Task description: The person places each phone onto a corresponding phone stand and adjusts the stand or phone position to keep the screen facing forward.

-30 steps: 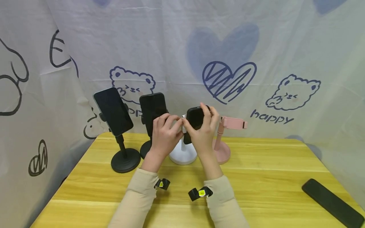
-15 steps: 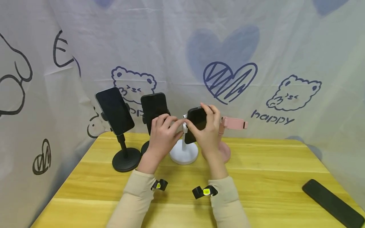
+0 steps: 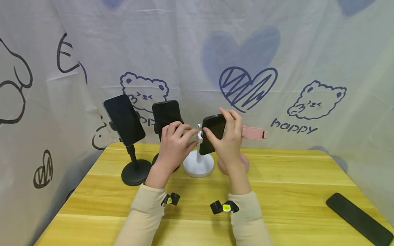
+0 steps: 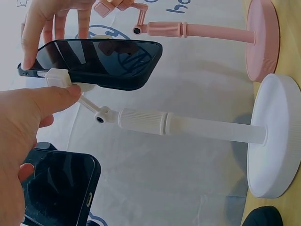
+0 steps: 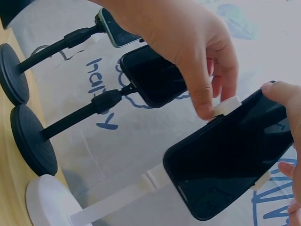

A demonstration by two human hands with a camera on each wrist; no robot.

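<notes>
A black smartphone [image 3: 216, 126] sits in the clamp of a white phone stand [image 3: 198, 166], leaning back at an angle. My right hand [image 3: 229, 145] grips this phone, thumb on its left edge and fingers at the top and right edge. My left hand [image 3: 174, 145] pinches the white clamp arm [image 5: 227, 107] at the phone's left side between thumb and fingers. In the left wrist view the clamp's white end piece [image 4: 58, 77] laps over the phone's edge. The far clamp arm [image 5: 261, 180] shows at the opposite edge.
Left of the hands, two black stands hold phones: one phone [image 3: 124, 119] at far left, another [image 3: 166, 111] close beside my left hand. A pink phone stand [image 3: 253, 133] is behind my right hand. Another black phone [image 3: 358, 218] lies at the wooden table's [image 3: 286, 191] right edge.
My right hand has shifted slightly right, along with the phone. My left hand has drawn a little left, and more of the white clamp shows between the hands.
</notes>
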